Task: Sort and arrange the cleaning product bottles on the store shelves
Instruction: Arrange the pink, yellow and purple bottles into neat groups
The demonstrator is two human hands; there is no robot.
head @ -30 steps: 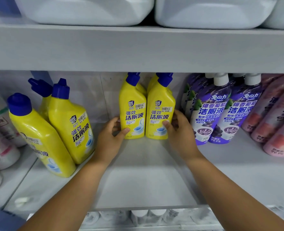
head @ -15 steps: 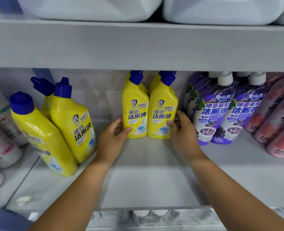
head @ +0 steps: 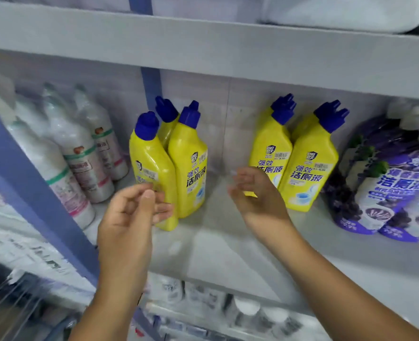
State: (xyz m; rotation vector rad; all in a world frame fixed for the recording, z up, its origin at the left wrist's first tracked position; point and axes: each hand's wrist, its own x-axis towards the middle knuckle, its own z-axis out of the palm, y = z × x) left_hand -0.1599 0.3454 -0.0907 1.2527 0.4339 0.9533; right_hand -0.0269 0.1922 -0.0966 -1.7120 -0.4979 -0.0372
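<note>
On the grey shelf (head: 215, 254) stand two clusters of yellow toilet-cleaner bottles with blue caps. The left cluster (head: 191, 168) has three bottles, leaning a little to the right. The right cluster (head: 311, 168) shows two bottles in front with more caps behind. My left hand (head: 134, 212) hovers in front of the left cluster's nearest bottle (head: 149, 163), fingers loosely curled and holding nothing. In the gap between the clusters is my right hand (head: 255, 193), just ahead of the right cluster's left bottle (head: 269, 148), with relaxed fingers and nothing in it.
Purple pouch-like bottles (head: 387, 188) crowd the shelf's right end. White bottles (head: 80, 156) with green and pink bands stand at the left, behind a blue upright post (head: 31, 193). The upper shelf board (head: 203, 45) hangs low overhead. More bottles sit on the shelf below (head: 247, 313).
Both hands have let go of the right pair of yellow bottles and drawn back leftwards. The view has swung left, bringing the white bottles and blue post into sight.
</note>
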